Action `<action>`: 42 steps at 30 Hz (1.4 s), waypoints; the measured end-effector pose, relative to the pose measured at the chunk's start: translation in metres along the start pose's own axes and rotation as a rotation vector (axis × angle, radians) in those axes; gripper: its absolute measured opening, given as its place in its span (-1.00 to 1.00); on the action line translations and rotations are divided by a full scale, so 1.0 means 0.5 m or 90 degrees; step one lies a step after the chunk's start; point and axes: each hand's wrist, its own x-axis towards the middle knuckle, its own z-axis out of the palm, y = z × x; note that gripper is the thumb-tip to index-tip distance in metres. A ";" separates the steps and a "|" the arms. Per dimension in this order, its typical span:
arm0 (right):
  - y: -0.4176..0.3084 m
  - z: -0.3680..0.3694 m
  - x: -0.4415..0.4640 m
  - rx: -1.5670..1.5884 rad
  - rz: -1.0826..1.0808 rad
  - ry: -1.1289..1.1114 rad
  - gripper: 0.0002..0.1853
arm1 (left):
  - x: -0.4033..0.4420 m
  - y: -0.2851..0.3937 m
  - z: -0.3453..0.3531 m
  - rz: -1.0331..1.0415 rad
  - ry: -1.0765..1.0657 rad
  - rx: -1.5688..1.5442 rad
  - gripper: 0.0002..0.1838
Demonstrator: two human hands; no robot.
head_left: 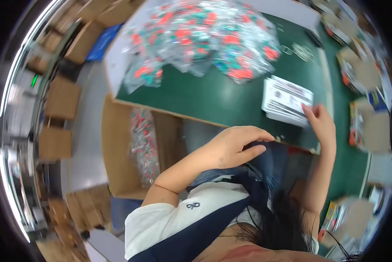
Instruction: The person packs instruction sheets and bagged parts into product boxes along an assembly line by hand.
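A stack of printed white sheets (285,98) lies slightly fanned on the green table (196,96), near its front right corner. My right hand (323,124) is at the stack's right edge, with one fingertip on the top sheet and the other fingers bent beside it; it pinches the sheets at this edge. In front of the table edge, left of and nearer to me than the stack, is my left hand (242,146). Its thumb and fingers are apart and hold nothing. Clear plastic bags with red and green contents (196,39) are heaped across the back of the table.
Rubber bands (301,51) and a dark object (314,38) lie at the back right. An open carton (117,148) holding bagged red pieces stands below the table's left front edge. Open boxes (359,72) line the right side, and cartons (61,98) stand at the left.
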 end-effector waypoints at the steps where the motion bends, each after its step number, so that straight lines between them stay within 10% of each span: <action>1: -0.001 0.009 0.024 -0.095 0.038 -0.045 -0.68 | -0.022 -0.012 -0.021 -0.013 0.030 0.015 -0.71; 12: 0.114 0.070 0.065 0.354 0.044 -0.038 -0.78 | -0.227 -0.349 -0.467 -0.293 0.699 0.439 -0.64; 24: 0.147 0.082 -0.089 0.498 -0.025 0.296 -0.78 | -0.123 -0.422 -0.636 -0.587 0.653 0.665 -0.68; 26: 0.161 0.080 -0.101 0.511 -0.039 0.311 -0.75 | -0.108 -0.340 -0.594 -0.339 0.720 0.860 -0.74; 31: 0.106 0.069 -0.143 0.691 -0.121 0.191 -0.73 | -0.030 -0.053 -0.406 -0.194 0.633 0.689 -0.87; 36: -0.058 0.067 -0.071 0.431 -0.582 0.006 -0.81 | 0.022 0.083 -0.257 0.116 0.324 0.723 -0.91; 42: -0.095 0.101 -0.081 0.642 -0.434 -0.111 -0.84 | 0.081 0.127 -0.130 0.107 0.104 0.382 -0.86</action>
